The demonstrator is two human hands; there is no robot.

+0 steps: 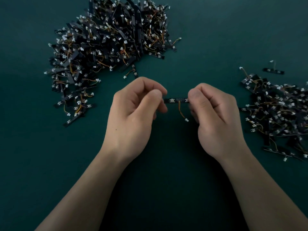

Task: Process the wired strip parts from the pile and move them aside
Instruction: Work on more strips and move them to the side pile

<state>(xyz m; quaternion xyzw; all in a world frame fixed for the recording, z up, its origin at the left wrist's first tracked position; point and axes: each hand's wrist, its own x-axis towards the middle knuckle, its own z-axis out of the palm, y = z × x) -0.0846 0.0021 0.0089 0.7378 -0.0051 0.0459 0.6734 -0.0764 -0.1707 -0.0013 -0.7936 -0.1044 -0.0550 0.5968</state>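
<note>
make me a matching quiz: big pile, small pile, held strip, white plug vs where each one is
1 big pile
2 small pile
3 held strip
4 white plug

A hangs on a wire under the held strip
B pinched between left hand and right hand
C at the right edge
D far side, left of centre

Pairs: 1-D, 2-C, 3-B, 4-A

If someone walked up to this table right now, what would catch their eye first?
At the centre, the left hand and right hand each pinch an end of one black strip, its wire dangling below. A big heap of such parts sprawls at the upper left of the green table; a smaller heap sits at the right edge.
</note>
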